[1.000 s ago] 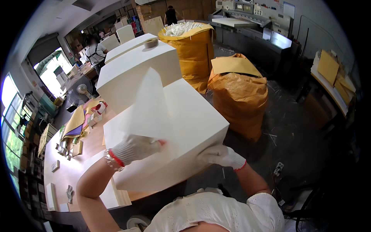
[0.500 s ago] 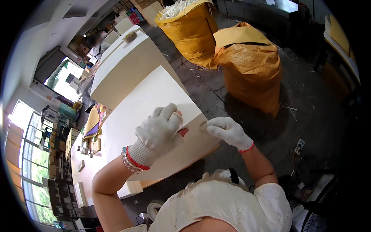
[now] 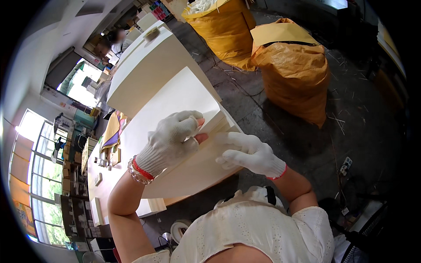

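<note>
My left hand (image 3: pixel 171 142), in a white knit glove with bare fingertips and red cuff trim, bends its fingers and thumb around the raised edge of a large white sheet (image 3: pixel 180 94) of paper or thin board. My right hand (image 3: pixel 250 153), gloved the same way, reaches in from the right. Its fingers stretch leftward with the thumb apart, over the pale near part of the sheets (image 3: pixel 175 184); whether they touch is hard to tell. Layered edges (image 3: pixel 223 125) show between my hands, near the right corner of the pile.
Beyond the sheets stands a tall white stack (image 3: pixel 153 65) with a tape roll (image 3: pixel 151 34) on top. Two big orange-yellow sacks (image 3: pixel 291 79) are on the dark floor at right. Small blocks (image 3: pixel 98 179) lie on the table's left side. Another person (image 3: pixel 118 46) is at far left.
My right hand has moved left, over the sheets, and its fingers have spread. My left hand has shifted slightly left. More layered edges show between my hands, and the whole view has shifted a little.
</note>
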`<state>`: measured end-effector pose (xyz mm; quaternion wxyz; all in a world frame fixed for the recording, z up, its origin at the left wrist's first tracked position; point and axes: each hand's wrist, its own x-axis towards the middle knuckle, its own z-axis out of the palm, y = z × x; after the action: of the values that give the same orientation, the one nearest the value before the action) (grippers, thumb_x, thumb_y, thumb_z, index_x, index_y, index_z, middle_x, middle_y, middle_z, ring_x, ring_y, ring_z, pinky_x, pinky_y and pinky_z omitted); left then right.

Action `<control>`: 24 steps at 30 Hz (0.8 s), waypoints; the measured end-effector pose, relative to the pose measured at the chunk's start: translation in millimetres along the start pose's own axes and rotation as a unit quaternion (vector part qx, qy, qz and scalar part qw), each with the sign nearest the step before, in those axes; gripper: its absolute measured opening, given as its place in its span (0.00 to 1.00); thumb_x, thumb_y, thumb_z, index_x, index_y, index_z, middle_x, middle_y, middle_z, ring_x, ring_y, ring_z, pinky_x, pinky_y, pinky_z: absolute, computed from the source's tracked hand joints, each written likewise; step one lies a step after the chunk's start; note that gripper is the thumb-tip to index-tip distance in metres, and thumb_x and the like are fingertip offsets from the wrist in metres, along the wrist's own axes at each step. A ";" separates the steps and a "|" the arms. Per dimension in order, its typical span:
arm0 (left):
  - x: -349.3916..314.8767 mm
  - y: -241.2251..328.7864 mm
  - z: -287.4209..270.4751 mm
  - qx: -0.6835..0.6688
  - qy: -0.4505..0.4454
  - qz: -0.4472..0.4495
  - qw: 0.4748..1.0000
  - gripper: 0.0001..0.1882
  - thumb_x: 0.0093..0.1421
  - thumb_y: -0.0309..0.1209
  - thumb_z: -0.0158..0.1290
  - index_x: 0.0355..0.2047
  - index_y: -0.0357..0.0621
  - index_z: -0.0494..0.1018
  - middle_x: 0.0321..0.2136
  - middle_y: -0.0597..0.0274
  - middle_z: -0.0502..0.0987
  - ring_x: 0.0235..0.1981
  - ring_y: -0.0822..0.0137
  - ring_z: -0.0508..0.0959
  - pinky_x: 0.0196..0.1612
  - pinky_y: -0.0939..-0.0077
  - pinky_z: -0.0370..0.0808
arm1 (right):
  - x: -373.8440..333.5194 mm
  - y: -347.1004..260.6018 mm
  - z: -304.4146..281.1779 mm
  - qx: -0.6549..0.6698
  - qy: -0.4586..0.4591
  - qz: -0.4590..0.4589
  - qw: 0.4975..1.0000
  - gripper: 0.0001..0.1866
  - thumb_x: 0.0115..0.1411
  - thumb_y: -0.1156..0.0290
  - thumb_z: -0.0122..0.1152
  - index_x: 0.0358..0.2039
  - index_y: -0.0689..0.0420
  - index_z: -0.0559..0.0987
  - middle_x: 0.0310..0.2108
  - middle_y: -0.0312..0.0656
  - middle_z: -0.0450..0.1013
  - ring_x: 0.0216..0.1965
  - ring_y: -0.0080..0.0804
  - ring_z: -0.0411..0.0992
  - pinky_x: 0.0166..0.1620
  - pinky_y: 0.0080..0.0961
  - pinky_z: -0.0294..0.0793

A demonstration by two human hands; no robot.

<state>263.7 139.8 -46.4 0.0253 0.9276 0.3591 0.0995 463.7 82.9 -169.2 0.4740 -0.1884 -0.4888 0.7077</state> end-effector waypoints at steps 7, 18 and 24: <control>-0.4 0.0 0.2 -0.038 0.010 -0.009 0.999 0.11 0.49 0.25 0.65 0.29 0.37 0.74 0.42 0.54 0.80 0.33 0.56 0.80 0.35 0.71 0.77 | -0.1 0.4 4.3 -0.039 0.000 0.006 0.999 0.24 0.64 0.74 0.53 0.60 0.66 0.64 0.50 0.45 0.72 0.48 0.27 0.74 0.48 0.24 0.77; 1.4 -3.6 -1.8 -0.065 -0.005 -0.019 0.998 0.12 0.49 0.24 0.63 0.28 0.37 0.69 0.40 0.53 0.79 0.33 0.55 0.80 0.34 0.69 0.78 | -2.2 2.0 5.3 -0.053 0.014 -0.026 0.998 0.24 0.65 0.75 0.52 0.60 0.66 0.65 0.49 0.45 0.72 0.47 0.29 0.75 0.48 0.25 0.78; 0.8 -3.6 4.8 -0.041 0.017 0.012 0.999 0.18 0.44 0.29 0.70 0.34 0.38 0.76 0.41 0.56 0.79 0.34 0.58 0.80 0.35 0.71 0.77 | -12.9 16.6 -8.2 -0.010 0.103 -0.074 0.992 0.21 0.64 0.72 0.57 0.56 0.66 0.69 0.42 0.41 0.76 0.42 0.22 0.75 0.45 0.19 0.75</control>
<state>262.9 143.1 -51.4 0.0566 0.9283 0.3438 0.1301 467.7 74.9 -189.9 0.5711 -0.2284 -0.4569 0.6426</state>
